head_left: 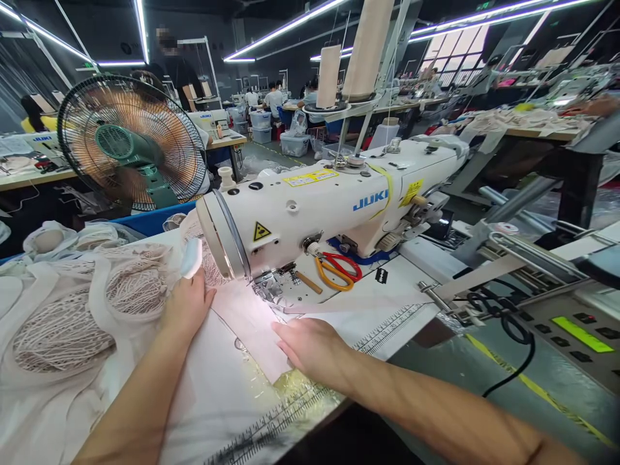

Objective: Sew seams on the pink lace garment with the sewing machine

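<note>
The pale cloth (252, 323) is laid under the presser foot (268, 287) of the sewing machine (314, 206). It is pressed by the right hand (310, 349) at 6 o'clock of the foot — fingers flat, nothing gripped. The left hand (186, 307) is rested at 9 o'clock — its fingers' hold cannot be told.

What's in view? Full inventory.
sewing machine: 1, white, centre
cloth strip: 1, pale pink, under the machine's head
scissors: count unclear, orange and red handles, under the machine's arm
lace pile: 1, cream, left
fan: 1, green, behind left
thread cones: 2, cream, above the machine
control panel: 1, grey, right
left hand: 1, palm down beside the lace pile
right hand: 1, flat on the cloth strip
</note>
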The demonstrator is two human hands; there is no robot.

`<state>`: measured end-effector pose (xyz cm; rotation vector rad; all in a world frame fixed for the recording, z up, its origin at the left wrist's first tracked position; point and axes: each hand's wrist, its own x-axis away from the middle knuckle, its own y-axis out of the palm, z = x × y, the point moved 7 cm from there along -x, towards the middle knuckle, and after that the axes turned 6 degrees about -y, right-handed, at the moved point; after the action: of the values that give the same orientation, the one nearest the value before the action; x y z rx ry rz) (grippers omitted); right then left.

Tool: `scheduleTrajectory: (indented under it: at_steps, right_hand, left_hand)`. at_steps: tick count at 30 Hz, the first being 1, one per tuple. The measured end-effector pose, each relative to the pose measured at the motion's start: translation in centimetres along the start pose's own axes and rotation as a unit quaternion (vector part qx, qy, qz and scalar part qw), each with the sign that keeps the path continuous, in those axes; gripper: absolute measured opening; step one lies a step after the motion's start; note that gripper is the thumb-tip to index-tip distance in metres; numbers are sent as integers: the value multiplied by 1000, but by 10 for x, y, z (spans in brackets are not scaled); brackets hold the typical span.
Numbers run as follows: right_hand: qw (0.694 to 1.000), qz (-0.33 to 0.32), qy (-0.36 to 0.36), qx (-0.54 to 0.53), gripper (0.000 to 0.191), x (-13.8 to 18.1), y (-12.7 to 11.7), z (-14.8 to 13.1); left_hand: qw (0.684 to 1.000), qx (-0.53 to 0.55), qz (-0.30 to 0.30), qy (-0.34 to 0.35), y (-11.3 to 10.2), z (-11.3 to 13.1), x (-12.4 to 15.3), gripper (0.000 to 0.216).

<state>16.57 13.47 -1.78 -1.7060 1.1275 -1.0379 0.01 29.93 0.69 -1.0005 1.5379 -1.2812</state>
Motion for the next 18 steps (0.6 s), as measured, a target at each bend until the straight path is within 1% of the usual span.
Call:
scheduleTrajectory:
  at_steps: [3, 4, 5, 6, 8, 9, 10, 12, 14, 16, 18]
  right_hand:
    - [1000, 4, 2, 1, 15, -3, 0, 0]
    - [1000, 7, 2, 0, 15, -4, 1, 0]
    - [1000, 12, 1, -4, 15, -6, 1, 0]
    - [1000, 17, 1, -10, 15, -8, 1, 1]
    - [1000, 23, 6, -18, 14, -10, 1, 2]
    - [999, 24, 11, -20, 15, -10, 1, 3]
    - [999, 23, 14, -21, 15, -9, 1, 4]
    - [1000, 17, 12, -19, 16, -4, 1, 6]
    - [1000, 11, 1, -16, 18, 2, 1, 6]
    - [1000, 4, -8, -5, 22, 8, 1, 7]
    - [1000, -2, -14, 9, 27, 11, 0, 7]
  left_hand:
    - [996, 33, 62, 49, -10, 13, 8, 29]
    - [993, 50, 74, 78, -13, 21, 14, 28]
    - [987, 77, 74, 123, -15, 33, 22, 28]
    - [976, 108, 62, 177, -17, 47, 31, 29]
    - [935, 186, 9, 302, -19, 77, 56, 32]
    - [916, 208, -22, 343, -20, 89, 67, 32]
    - [904, 215, -51, 367, -20, 97, 76, 31]
    - [904, 187, -96, 373, -17, 104, 86, 27]
    - [911, 142, -129, 366, -15, 105, 89, 24]
    - [914, 105, -151, 360, -14, 102, 88, 21]
    - [918, 82, -159, 354, -14, 99, 87, 19]
